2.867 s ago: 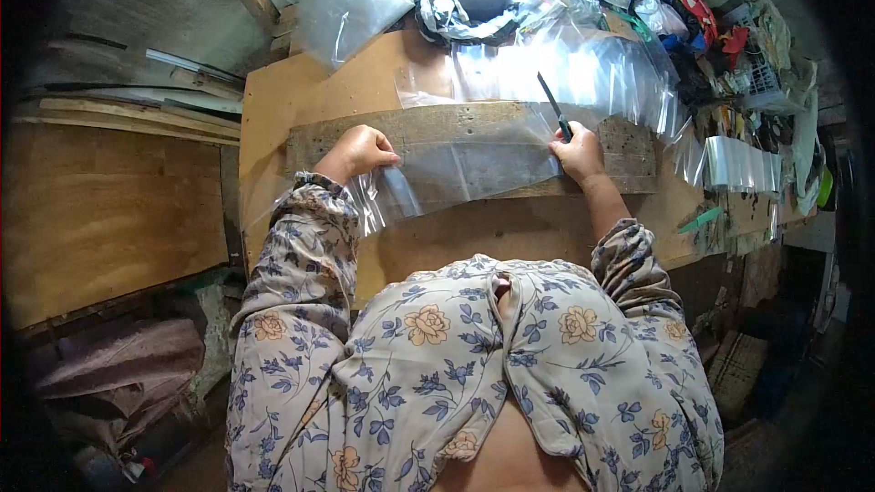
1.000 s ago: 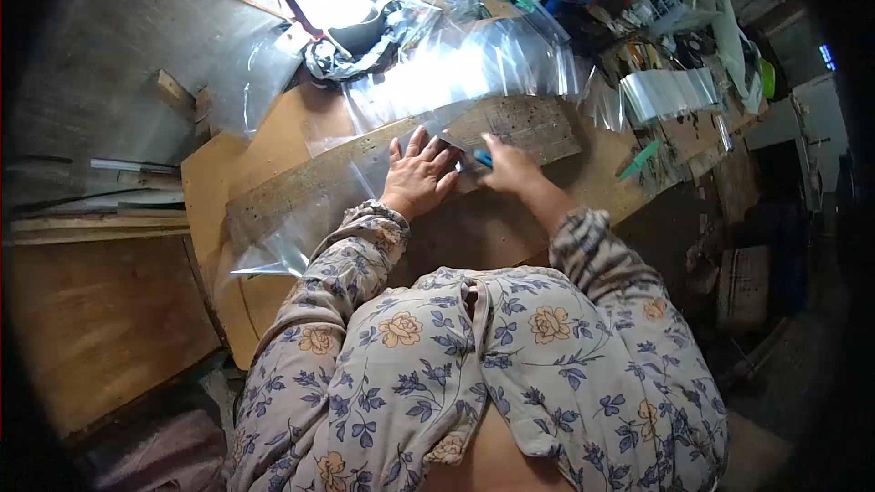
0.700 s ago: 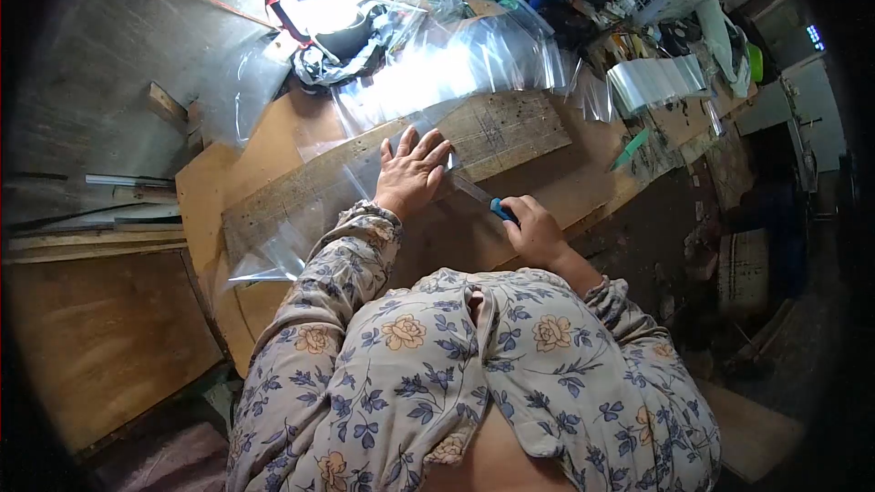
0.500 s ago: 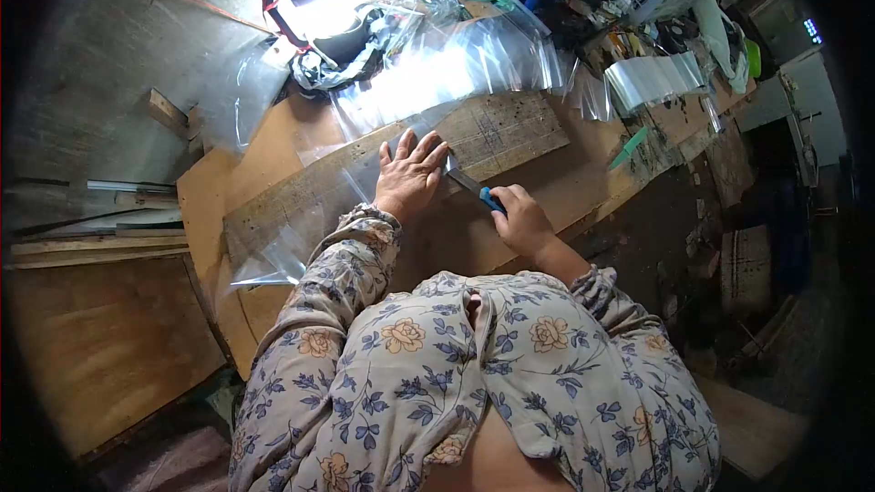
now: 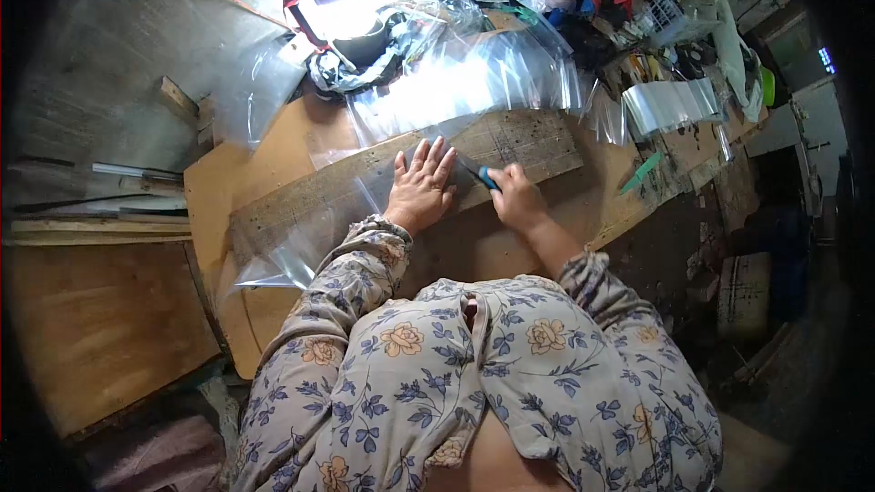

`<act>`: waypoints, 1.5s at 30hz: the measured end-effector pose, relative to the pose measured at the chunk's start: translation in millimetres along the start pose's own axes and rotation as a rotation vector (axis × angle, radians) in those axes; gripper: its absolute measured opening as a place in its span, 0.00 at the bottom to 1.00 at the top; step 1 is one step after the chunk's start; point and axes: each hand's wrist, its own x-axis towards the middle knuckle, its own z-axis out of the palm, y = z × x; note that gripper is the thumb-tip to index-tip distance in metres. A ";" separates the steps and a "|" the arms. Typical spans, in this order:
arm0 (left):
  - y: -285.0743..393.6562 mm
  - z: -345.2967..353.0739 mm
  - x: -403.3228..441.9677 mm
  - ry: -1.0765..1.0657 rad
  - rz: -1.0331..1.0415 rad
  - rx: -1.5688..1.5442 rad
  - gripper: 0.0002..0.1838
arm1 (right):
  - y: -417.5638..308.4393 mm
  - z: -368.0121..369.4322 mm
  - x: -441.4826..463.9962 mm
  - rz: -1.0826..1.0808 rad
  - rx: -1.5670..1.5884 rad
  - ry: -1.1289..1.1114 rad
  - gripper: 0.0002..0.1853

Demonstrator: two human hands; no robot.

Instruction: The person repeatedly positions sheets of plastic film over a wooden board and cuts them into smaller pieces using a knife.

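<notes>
My left hand (image 5: 422,189) lies flat with its fingers spread, pressing a clear plastic sheet (image 5: 365,196) onto a worn wooden board (image 5: 301,196). In my right hand (image 5: 519,200) is a knife (image 5: 488,178) with a blue handle, its fingers closed round the grip. The dark blade points toward the fingertips of my left hand, over the board. Where its tip ends and whether it touches the plastic cannot be made out. A loose corner of the plastic sheet hangs over the board's near left side.
A bright lamp (image 5: 324,0) with a red and black frame stands at the back. Stacked clear plastic (image 5: 510,68) lies behind the board, and a roll of plastic (image 5: 670,107) sits to the right. A green strip (image 5: 642,173) is near the table's right edge.
My right hand and the knife have moved forward, away from my body, along the right of my left hand. The left hand stays put on the plastic. The whole view has shifted slightly.
</notes>
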 end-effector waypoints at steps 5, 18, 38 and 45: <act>-3.6 4.0 1.2 0.078 -0.025 -0.066 0.33 | -11.5 9.9 73.6 0.024 -0.060 0.068 0.15; -35.3 -30.1 -67.3 0.361 -0.350 -0.002 0.33 | -29.9 7.3 100.6 0.134 -0.030 -0.113 0.10; -9.0 -22.9 -161.6 0.579 -0.630 -0.477 0.10 | -109.5 59.1 71.6 -0.230 -0.051 -0.312 0.16; -41.2 -46.8 -219.6 0.735 -0.681 -2.349 0.65 | -125.9 11.1 70.5 -0.725 0.475 -0.277 0.07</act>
